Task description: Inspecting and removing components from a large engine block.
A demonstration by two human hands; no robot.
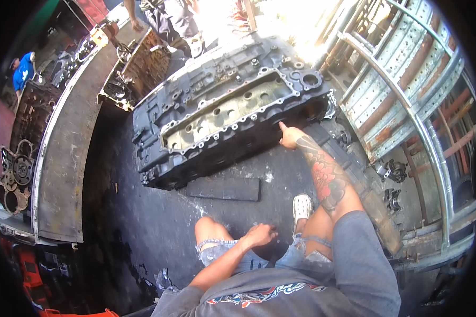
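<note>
The person is sitting or crouching on a dark, oily floor [143, 211], looking down over their own knees. Their right hand [290, 137] is reaching far forward, the tattooed forearm stretched out, with the index finger extended and the other fingers curled in, holding nothing. The fingertip is touching or nearly touching the near right edge of a large engine block [222, 113], which is lying on the floor just beyond the person, running from near left to far right with its open, bolt-holed face turned up. It is probably lying that way so that its inner cavities are showing from above, though that is only a reading of how it is placed.

The left hand [260, 234] is resting on the left knee, fingers loosely bent and empty, seemingly propping the body while the other arm is stretching out. A white shoe [302, 206] is showing between the knees.

A flat dark strip [225, 188] is lying on the floor just near of the block. To the right, a rusty metal rack [407, 105] is standing close beside the block. To the left, a long grey metal panel [63, 169] is running far to near, with gears [16, 174] beside it. Another person [174, 21] is standing at the far side of the block, and a figure in blue [23, 71] is standing far left.
</note>
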